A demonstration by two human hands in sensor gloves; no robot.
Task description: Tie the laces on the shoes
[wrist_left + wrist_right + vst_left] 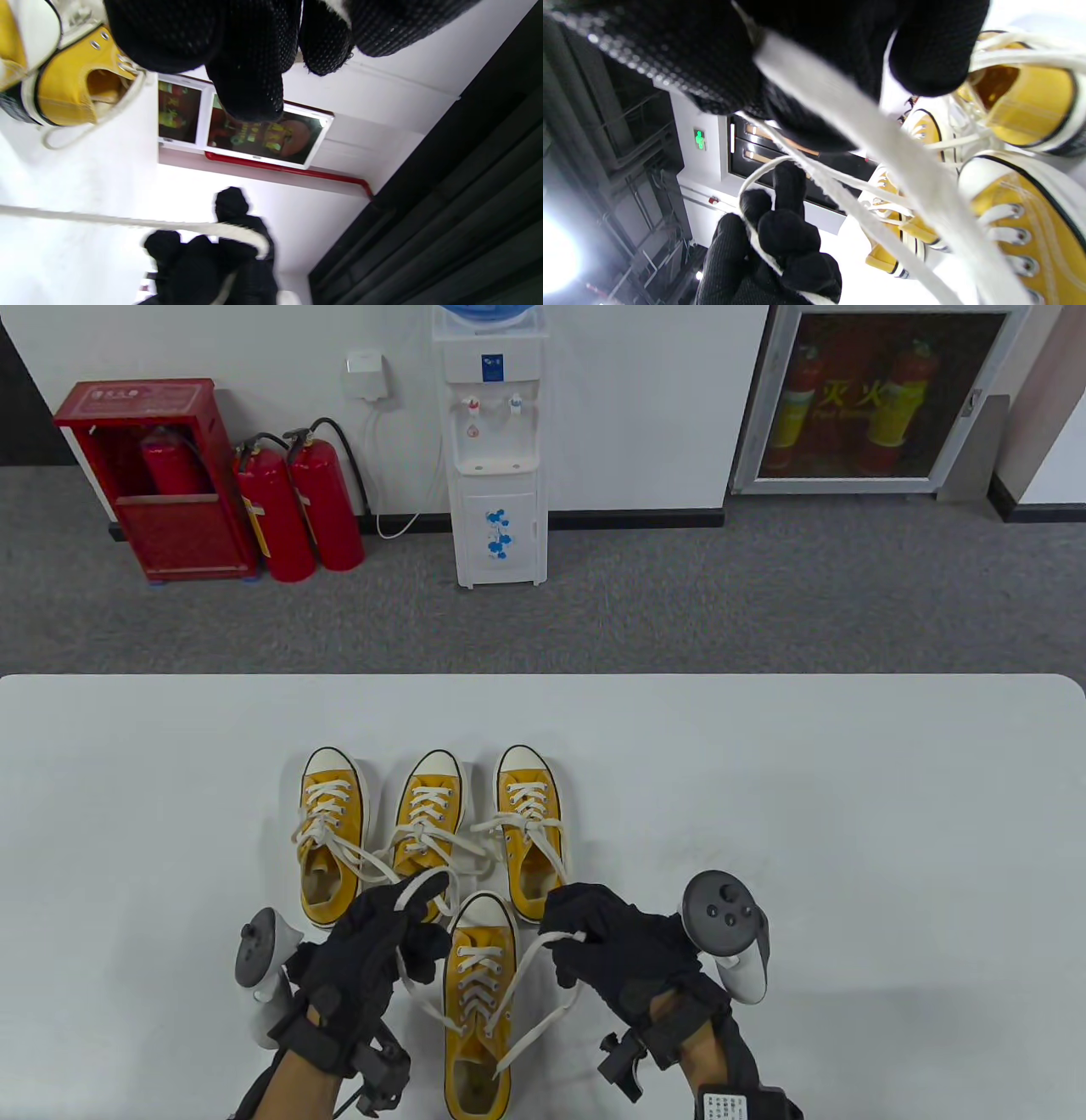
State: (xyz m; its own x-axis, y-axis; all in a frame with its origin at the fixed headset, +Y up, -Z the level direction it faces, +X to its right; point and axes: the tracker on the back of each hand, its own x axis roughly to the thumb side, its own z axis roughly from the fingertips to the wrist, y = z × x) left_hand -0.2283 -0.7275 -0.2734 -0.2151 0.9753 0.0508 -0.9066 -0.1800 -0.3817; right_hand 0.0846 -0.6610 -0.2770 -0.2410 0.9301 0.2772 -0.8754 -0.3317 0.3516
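Four yellow shoes on table, none visibly knotted; nearest one mid-tie, left hand and right hand each gripping one lace, fingers closed around it.

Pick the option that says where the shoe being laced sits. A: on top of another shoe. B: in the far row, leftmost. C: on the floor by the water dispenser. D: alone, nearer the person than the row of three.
D: the near shoe lies alone in front of the row of three, one lace end held by the left hand and the other by the right hand.
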